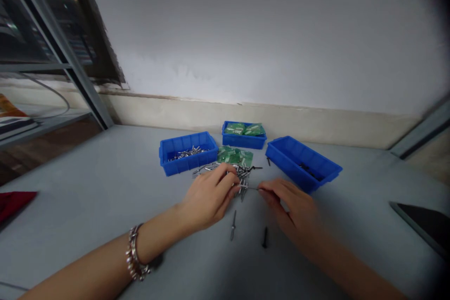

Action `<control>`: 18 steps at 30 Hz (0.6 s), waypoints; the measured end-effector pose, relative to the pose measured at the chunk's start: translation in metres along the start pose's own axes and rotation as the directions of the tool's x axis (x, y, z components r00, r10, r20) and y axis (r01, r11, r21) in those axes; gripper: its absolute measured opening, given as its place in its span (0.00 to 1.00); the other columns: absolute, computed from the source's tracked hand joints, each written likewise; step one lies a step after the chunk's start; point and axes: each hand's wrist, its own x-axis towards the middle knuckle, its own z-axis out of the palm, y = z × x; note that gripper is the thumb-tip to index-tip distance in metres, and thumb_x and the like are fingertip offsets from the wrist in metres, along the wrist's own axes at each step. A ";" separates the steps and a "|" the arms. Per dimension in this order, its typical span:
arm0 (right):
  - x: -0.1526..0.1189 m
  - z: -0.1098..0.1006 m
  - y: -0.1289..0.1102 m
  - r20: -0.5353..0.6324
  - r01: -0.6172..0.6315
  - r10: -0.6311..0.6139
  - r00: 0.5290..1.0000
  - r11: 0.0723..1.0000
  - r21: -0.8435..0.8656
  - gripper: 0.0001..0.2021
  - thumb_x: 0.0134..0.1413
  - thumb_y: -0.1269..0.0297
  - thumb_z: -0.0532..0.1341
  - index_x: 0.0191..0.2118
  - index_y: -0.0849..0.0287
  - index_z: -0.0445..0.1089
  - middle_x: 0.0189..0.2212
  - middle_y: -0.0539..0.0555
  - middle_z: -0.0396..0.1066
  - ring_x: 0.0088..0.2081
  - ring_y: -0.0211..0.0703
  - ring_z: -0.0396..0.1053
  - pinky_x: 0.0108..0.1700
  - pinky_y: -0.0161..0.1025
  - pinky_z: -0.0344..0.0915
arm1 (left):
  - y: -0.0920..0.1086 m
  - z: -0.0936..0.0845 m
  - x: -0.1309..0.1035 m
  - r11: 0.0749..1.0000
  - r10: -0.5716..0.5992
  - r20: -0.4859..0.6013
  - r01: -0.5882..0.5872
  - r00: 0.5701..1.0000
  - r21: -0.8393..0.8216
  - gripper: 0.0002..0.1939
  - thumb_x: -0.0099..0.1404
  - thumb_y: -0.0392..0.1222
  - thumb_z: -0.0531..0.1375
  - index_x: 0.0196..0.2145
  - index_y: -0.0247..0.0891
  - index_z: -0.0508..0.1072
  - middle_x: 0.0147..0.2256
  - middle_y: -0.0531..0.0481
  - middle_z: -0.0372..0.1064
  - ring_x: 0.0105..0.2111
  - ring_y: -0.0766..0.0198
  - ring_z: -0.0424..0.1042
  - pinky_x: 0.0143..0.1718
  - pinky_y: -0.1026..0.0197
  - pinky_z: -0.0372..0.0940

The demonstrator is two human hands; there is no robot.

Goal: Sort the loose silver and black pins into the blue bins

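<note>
My left hand pinches one end of a thin metal rivet, and my right hand pinches its other end. Behind my left fingers lies a loose pile of silver rivets, partly hidden by that hand. Nearer me on the table, a single silver rivet lies left of a black screw. The left blue bin holds silver rivets, and the right blue bin holds a few dark screws. Green packets lie behind the pile.
A third blue bin with green packets stands at the back, near the wall. A red object lies at the far left of the grey table. A dark flat object is at the right edge.
</note>
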 end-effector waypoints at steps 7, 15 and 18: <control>-0.001 0.001 0.002 -0.008 0.001 -0.001 1.000 1.000 0.006 0.06 0.59 0.69 0.50 0.34 0.56 0.63 0.27 0.50 0.68 0.30 0.41 0.66 0.32 0.37 0.61 | 0.001 0.000 0.001 1.000 0.013 -0.010 -0.013 1.000 -0.020 0.10 0.67 0.39 0.45 0.40 0.34 0.63 0.39 0.44 0.63 0.36 0.61 0.66 0.34 0.58 0.67; -0.001 0.002 0.001 -0.001 -0.019 0.019 1.000 1.000 -0.004 0.09 0.60 0.67 0.49 0.32 0.57 0.64 0.27 0.51 0.69 0.30 0.41 0.66 0.31 0.37 0.61 | 0.001 0.000 0.001 0.999 0.035 -0.013 -0.034 0.999 0.019 0.10 0.68 0.38 0.44 0.38 0.35 0.63 0.38 0.45 0.63 0.33 0.63 0.66 0.30 0.60 0.66; -0.002 0.002 0.000 -0.001 -0.033 0.033 0.999 0.999 -0.003 0.08 0.60 0.66 0.49 0.35 0.57 0.64 0.28 0.51 0.69 0.30 0.41 0.66 0.32 0.37 0.61 | 0.001 0.000 0.000 0.999 0.034 -0.017 -0.034 0.999 0.030 0.10 0.68 0.38 0.44 0.37 0.35 0.63 0.38 0.45 0.63 0.32 0.64 0.65 0.30 0.61 0.65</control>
